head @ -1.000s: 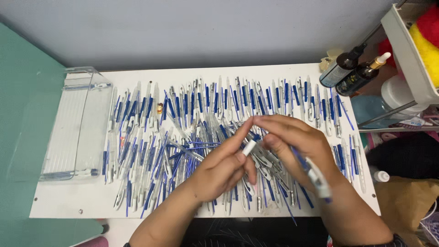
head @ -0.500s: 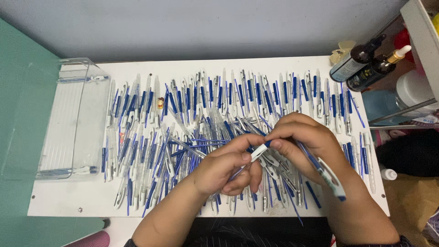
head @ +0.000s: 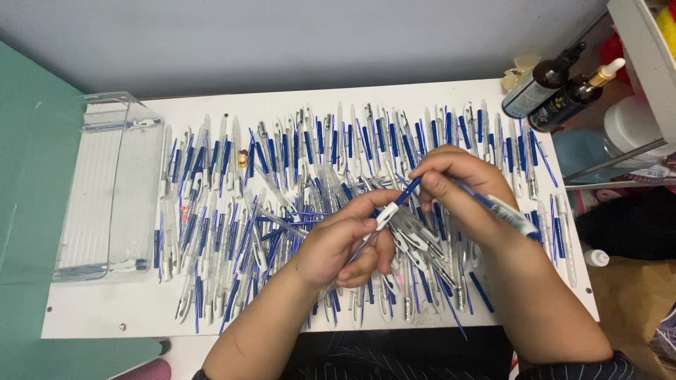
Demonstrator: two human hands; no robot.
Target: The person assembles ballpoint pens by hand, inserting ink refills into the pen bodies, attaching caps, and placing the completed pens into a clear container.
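Note:
My left hand (head: pixel 336 243) grips a white pen cap piece (head: pixel 386 213) and a thin blue refill between thumb and fingers. My right hand (head: pixel 461 188) pinches the blue refill's upper end (head: pixel 408 190) and also holds a blue and white pen (head: pixel 508 213) that sticks out to the right. Both hands meet above the middle of a white table (head: pixel 98 317). Several blue and white pens and pen parts (head: pixel 282 162) lie under and around them.
A clear plastic bin (head: pixel 105 190) stands at the table's left end with a pen or two inside. Two dark bottles (head: pixel 556 91) stand at the back right beside a shelf (head: pixel 641 56). A green surface (head: pixel 28 176) borders the left.
The camera view has shifted slightly. My hands stay together over the pile; the refill between them now points up to the right and the white cap sits at my left thumb.

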